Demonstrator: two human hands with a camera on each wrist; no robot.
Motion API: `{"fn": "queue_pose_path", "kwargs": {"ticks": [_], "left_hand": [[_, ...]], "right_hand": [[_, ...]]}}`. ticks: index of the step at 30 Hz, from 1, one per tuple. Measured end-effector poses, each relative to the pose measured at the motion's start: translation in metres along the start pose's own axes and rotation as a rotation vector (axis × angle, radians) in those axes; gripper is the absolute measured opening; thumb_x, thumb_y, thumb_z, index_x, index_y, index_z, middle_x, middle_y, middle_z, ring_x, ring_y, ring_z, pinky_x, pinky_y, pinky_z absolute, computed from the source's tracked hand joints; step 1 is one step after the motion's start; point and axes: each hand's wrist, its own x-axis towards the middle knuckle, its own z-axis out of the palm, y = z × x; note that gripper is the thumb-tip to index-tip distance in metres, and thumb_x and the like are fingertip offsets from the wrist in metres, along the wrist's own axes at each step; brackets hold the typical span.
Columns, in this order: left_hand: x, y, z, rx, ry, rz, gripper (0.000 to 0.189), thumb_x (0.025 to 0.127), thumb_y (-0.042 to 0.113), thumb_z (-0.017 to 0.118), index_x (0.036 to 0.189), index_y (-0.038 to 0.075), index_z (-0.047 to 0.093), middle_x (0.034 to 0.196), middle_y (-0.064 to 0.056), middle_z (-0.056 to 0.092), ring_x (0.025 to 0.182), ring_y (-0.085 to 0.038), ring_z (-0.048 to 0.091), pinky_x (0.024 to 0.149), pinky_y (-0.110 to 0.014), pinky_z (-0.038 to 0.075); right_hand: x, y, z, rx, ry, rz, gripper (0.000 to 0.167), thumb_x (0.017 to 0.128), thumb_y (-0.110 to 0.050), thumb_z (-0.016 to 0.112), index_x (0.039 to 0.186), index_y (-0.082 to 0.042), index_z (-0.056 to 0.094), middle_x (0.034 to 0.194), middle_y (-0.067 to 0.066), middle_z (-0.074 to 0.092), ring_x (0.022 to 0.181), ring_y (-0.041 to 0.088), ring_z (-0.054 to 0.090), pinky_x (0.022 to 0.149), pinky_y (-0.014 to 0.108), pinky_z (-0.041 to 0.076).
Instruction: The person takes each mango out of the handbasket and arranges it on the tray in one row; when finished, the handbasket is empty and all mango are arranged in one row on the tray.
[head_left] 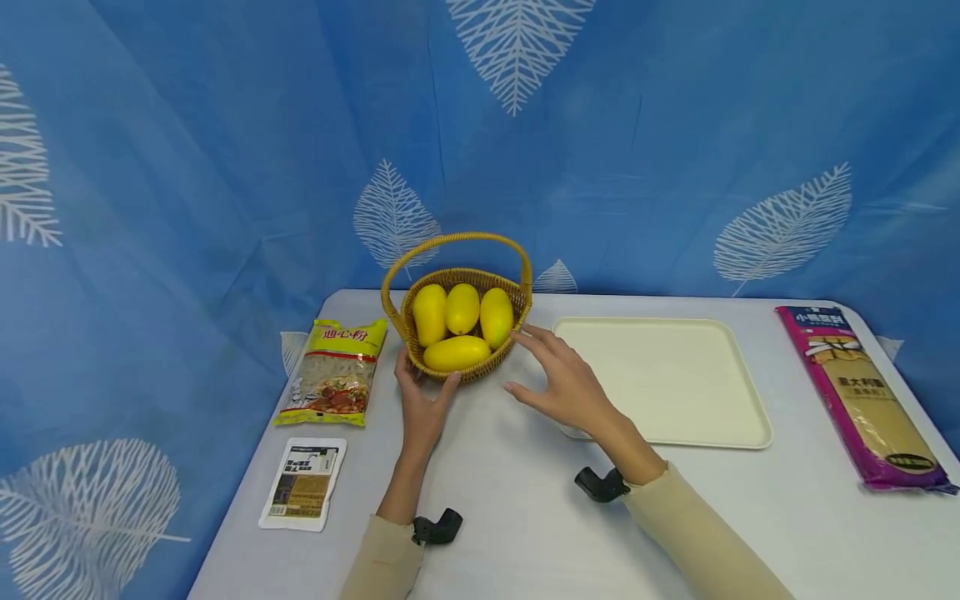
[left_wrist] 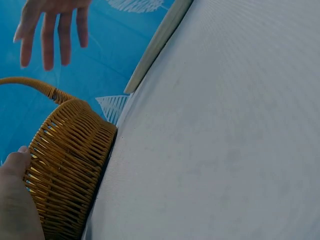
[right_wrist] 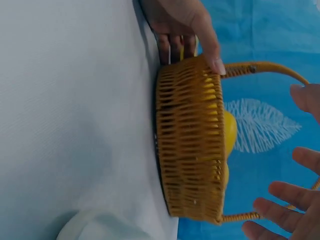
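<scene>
A wicker basket with a tall arched handle stands at the back of the table, holding several yellow mangoes. My left hand holds the basket at its near left side. In the right wrist view, the left thumb lies on the rim, and the other fingers reach along the outer wall, partly hidden. My right hand hovers to the right of the basket with fingers spread and nothing in them. In the left wrist view, the right hand hangs apart from the basket.
A cream tray lies right of the basket, partly under the right forearm in view. Farther right is a purple pasta packet. On the left lie a yellow-ended food bag and a white flat pouch. A blue leaf-patterned curtain hangs behind.
</scene>
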Motion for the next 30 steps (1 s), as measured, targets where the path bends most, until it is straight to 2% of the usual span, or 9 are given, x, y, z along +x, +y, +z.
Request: {"fn": "queue_pose_path", "kwargs": {"ticks": [6,11,17,18,24,27,30], "left_hand": [[0.0,-0.001,-0.001,0.006,0.003,0.026,0.091,0.09,0.026,0.073,0.155,0.021,0.01,0.159,-0.009,0.022,0.141,-0.026,0.031,0.112,-0.05,0.032],[0.003,-0.001,-0.001,-0.002,-0.003,0.044,0.09,0.089,0.025,0.073,0.155,0.021,0.011,0.158,-0.01,0.024,0.139,-0.027,0.034,0.111,-0.05,0.033],[0.005,0.0,0.002,-0.014,-0.004,0.03,0.091,0.089,0.02,0.073,0.155,0.019,0.01,0.158,-0.01,0.023,0.14,-0.027,0.032,0.112,-0.05,0.032],[0.005,0.001,0.002,-0.022,-0.008,0.03,0.091,0.089,0.019,0.073,0.155,0.017,0.009,0.158,-0.012,0.023,0.14,-0.03,0.032,0.112,-0.052,0.032],[0.0,0.03,0.0,-0.033,-0.039,0.047,0.087,0.091,0.012,0.07,0.152,0.0,0.009,0.154,-0.027,0.022,0.138,-0.042,0.031,0.109,-0.06,0.031],[-0.002,0.037,-0.002,-0.012,-0.038,0.033,0.087,0.091,0.012,0.069,0.152,-0.001,0.008,0.154,-0.027,0.023,0.137,-0.042,0.032,0.109,-0.06,0.032],[-0.003,0.037,-0.003,-0.002,-0.03,0.012,0.087,0.091,0.013,0.07,0.152,0.001,0.009,0.154,-0.025,0.022,0.137,-0.041,0.032,0.11,-0.058,0.031]], "right_hand": [[0.019,0.006,0.014,0.013,-0.012,-0.025,0.069,0.083,-0.039,0.077,0.141,-0.013,0.051,0.145,0.017,0.048,0.13,0.033,0.05,0.102,0.054,0.045],[0.039,0.011,0.022,0.046,-0.054,0.018,0.069,0.086,-0.042,0.074,0.144,-0.015,0.048,0.147,0.018,0.045,0.135,0.036,0.044,0.105,0.057,0.042],[0.066,0.016,0.031,0.054,-0.112,0.057,0.071,0.087,-0.045,0.072,0.146,-0.016,0.045,0.15,0.016,0.043,0.137,0.037,0.041,0.109,0.057,0.038],[0.07,0.016,0.033,0.047,-0.123,0.057,0.072,0.087,-0.045,0.071,0.147,-0.015,0.044,0.15,0.017,0.042,0.137,0.036,0.041,0.11,0.056,0.037],[0.094,0.012,0.04,0.009,-0.199,0.075,0.075,0.087,-0.049,0.07,0.149,-0.017,0.041,0.152,0.016,0.039,0.138,0.034,0.04,0.111,0.055,0.036],[0.104,0.012,0.045,-0.017,-0.245,0.08,0.077,0.087,-0.052,0.069,0.149,-0.018,0.04,0.153,0.016,0.038,0.138,0.035,0.039,0.112,0.055,0.034],[0.112,0.014,0.051,-0.033,-0.282,0.096,0.079,0.086,-0.055,0.067,0.15,-0.02,0.039,0.153,0.015,0.038,0.143,0.037,0.032,0.115,0.057,0.028]]}}
